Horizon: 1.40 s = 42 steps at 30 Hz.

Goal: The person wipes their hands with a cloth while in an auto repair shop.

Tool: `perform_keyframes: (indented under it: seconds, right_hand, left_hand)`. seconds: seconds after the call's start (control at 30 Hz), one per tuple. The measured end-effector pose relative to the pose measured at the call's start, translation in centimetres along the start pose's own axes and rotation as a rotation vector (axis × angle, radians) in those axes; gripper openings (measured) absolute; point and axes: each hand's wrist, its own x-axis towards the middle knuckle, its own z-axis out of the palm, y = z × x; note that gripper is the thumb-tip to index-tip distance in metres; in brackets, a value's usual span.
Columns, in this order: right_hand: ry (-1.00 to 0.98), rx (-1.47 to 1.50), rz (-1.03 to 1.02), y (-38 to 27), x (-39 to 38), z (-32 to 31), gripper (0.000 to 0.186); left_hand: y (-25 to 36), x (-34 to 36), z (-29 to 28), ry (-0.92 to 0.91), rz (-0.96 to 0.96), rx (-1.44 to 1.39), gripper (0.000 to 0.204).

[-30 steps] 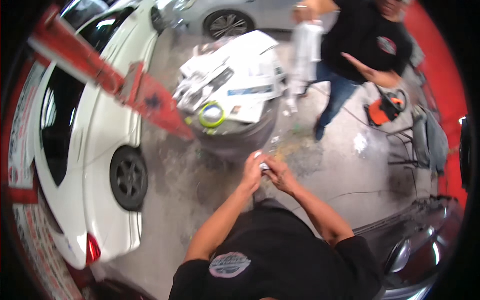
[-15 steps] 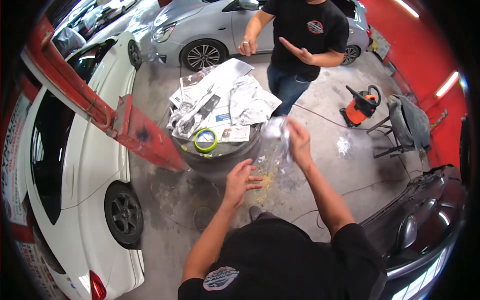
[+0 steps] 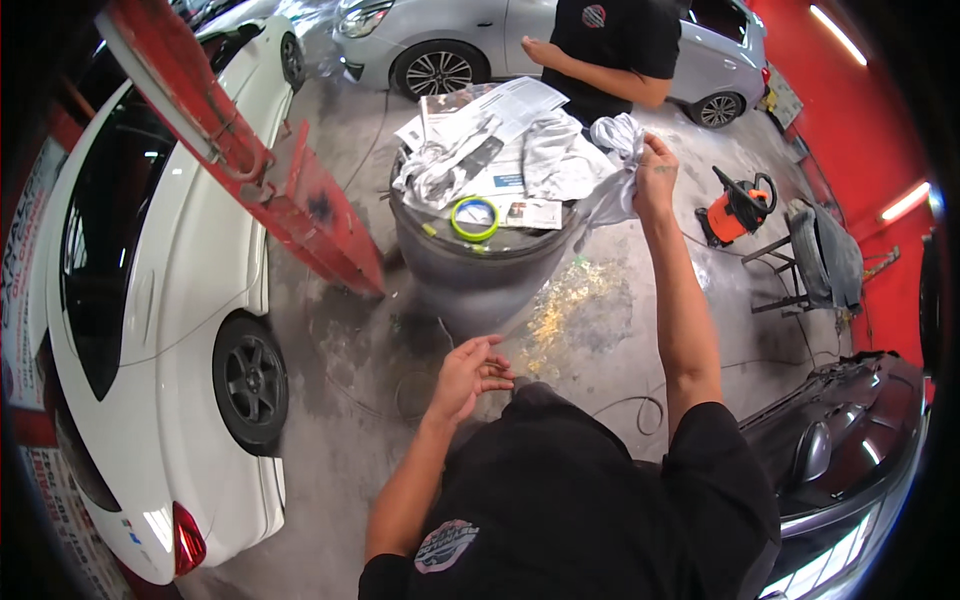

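Observation:
My right hand (image 3: 656,175) is raised at the right side of a dark drum, its fingers closed on a whitish cloth rag (image 3: 615,195). The bunched top of the rag shows by my fingertips, and the rest hangs below them. Held low in front of my body, my left hand (image 3: 468,378) is empty with its fingers apart. On the drum (image 3: 480,275) lie newspaper sheets (image 3: 525,105), crumpled white rags (image 3: 562,160) and a yellow-green roll of tape (image 3: 474,218) near the front rim.
Another person (image 3: 610,50) in a black shirt stands behind the drum. A white car (image 3: 165,330) and a red lift post (image 3: 320,215) are at left. A silver car (image 3: 520,40) stands behind, an orange vacuum cleaner (image 3: 735,212) at right. Beside me is a dark car part (image 3: 840,430).
My right hand has moved up and away from me with the rag, which now hangs beside the drum's rim. My left hand has dropped slightly. The other person's arms have shifted.

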Motion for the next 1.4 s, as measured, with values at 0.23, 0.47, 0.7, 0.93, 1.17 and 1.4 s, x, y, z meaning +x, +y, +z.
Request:
perform_keyframes:
  seconds: [0.23, 0.47, 0.7, 0.93, 1.17, 1.4]
  right_hand:
    - [-0.685, -0.394, 0.008, -3.6, -18.3, 8.1, 0.037]
    - [-1.127, -0.471, -0.611, 1.2, -26.7, 10.8, 0.028]
    - [-1.349, -0.333, -0.313, 2.3, -23.5, 10.8, 0.04]
    - [-1.543, -0.23, -0.379, 3.1, -25.0, 10.4, 0.047]
    - [-1.51, -0.189, -0.452, 2.3, -22.4, 9.9, 0.061]
    - [-1.454, -0.239, 0.351, 8.7, -20.4, 10.8, 0.029]
  left_hand:
    - [4.7, 0.4, 7.1, -0.028, 0.216, -0.312, 0.055]
    - [5.1, 4.2, 0.6, 0.466, 0.603, -0.038, 0.039]
    - [4.7, 4.2, 1.7, 0.768, 0.634, -0.445, 0.036]
    - [1.7, 4.7, 4.4, 0.933, 0.759, 0.011, 0.027]
    - [1.1, 4.8, 1.9, 0.719, 0.506, -0.459, 0.033]
    - [-0.6, 6.2, 7.6, 0.592, 0.513, -0.373, 0.055]
